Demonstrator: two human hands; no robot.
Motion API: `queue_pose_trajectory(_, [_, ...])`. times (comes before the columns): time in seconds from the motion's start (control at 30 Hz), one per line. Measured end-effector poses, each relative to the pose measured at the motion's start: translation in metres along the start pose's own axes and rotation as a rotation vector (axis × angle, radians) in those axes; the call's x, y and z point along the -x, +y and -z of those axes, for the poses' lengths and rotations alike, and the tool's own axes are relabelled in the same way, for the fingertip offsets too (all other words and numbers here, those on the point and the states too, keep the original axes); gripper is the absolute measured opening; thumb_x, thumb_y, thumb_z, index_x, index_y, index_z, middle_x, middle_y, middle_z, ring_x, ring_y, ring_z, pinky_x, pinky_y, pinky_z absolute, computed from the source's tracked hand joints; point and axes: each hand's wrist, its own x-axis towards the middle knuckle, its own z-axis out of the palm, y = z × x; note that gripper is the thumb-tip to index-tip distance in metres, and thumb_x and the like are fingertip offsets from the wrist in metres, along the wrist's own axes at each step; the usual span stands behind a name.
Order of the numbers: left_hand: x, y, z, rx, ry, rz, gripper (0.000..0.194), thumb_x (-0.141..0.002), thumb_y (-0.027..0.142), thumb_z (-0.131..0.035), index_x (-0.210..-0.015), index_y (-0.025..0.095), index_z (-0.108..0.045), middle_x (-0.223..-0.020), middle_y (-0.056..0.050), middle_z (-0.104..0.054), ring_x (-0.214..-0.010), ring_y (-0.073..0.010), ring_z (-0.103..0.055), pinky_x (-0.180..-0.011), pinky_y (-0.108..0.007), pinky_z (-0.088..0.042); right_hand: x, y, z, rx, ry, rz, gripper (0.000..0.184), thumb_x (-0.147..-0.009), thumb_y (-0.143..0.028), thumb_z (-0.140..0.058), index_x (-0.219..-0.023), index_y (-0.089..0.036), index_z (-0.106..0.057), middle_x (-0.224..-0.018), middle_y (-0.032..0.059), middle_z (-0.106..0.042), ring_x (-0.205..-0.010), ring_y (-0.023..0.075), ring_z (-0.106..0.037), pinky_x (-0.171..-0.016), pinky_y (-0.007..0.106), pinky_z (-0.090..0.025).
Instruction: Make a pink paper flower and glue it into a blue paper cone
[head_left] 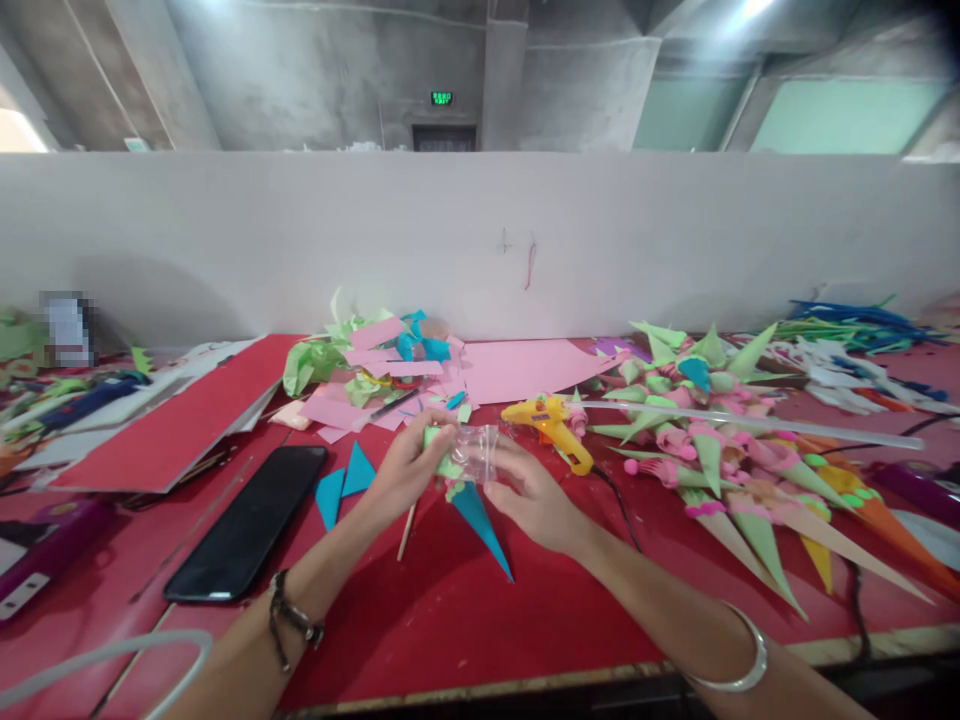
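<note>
Both hands meet above the red table (450,610). My left hand (409,470) is closed round the green top of a blue paper cone (480,520) that points down to the right. My right hand (529,495) pinches a piece of clear plastic wrap (478,452) against the cone's top. A thin wooden stick (406,530) pokes out below my left hand. A yellow glue gun (551,425) lies just behind my right hand.
A black phone (247,520) lies left of my hands, with blue paper triangles (343,485) beside it. Pink and green paper scraps (375,375) pile up behind. Several finished paper cones (720,470) lie heaped on the right. A red board (180,420) rests at left. A white partition (480,240) stands behind.
</note>
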Motion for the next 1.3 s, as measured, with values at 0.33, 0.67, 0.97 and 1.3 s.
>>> queue_pose_trajectory(0.33, [0.000, -0.002, -0.005, -0.095, 0.085, 0.000, 0.017, -0.082, 0.033, -0.039, -0.079, 0.018, -0.046, -0.064, 0.004, -0.047, -0.055, -0.0082, -0.041, -0.052, -0.019, -0.033, 0.001, -0.004, -0.003, 0.206, -0.107, 0.035, 0.026, -0.074, -0.015, -0.047, -0.096, -0.018, -0.060, -0.110, 0.0086, -0.053, -0.108, 0.0191, -0.046, -0.094, 0.034, -0.035])
queue_pose_trajectory(0.67, [0.002, 0.002, -0.003, -0.241, 0.055, -0.064, 0.015, -0.081, 0.028, -0.039, -0.076, 0.017, -0.049, -0.061, 0.005, -0.047, -0.053, -0.0072, -0.039, -0.050, -0.018, -0.031, 0.003, -0.005, -0.004, 0.049, -0.164, -0.134, 0.029, -0.072, -0.017, -0.047, -0.099, -0.018, -0.057, -0.097, 0.0057, -0.060, -0.089, 0.0168, -0.055, -0.083, 0.032, -0.042])
queue_pose_trajectory(0.97, [0.000, 0.007, -0.001, -0.179, 0.050, -0.084, 0.015, -0.078, 0.027, -0.040, -0.070, 0.017, -0.047, -0.061, 0.004, -0.046, -0.054, -0.0083, -0.040, -0.051, -0.018, -0.033, -0.001, 0.011, 0.001, -0.522, -0.308, -0.309, 0.024, -0.067, -0.019, -0.048, -0.087, -0.017, -0.061, -0.090, 0.0031, -0.060, -0.081, 0.0149, -0.055, -0.076, 0.028, -0.041])
queue_pose_trajectory(1.3, [0.000, 0.004, 0.002, -0.177, 0.034, -0.107, 0.013, -0.079, 0.025, -0.039, -0.070, 0.018, -0.046, -0.062, 0.003, -0.044, -0.055, -0.0091, -0.040, -0.054, -0.019, -0.034, -0.001, 0.005, 0.001, -0.386, -0.236, -0.292, 0.011, -0.073, -0.020, -0.053, -0.081, -0.017, -0.060, -0.082, 0.0019, -0.060, -0.078, 0.0126, -0.055, -0.073, 0.027, -0.044])
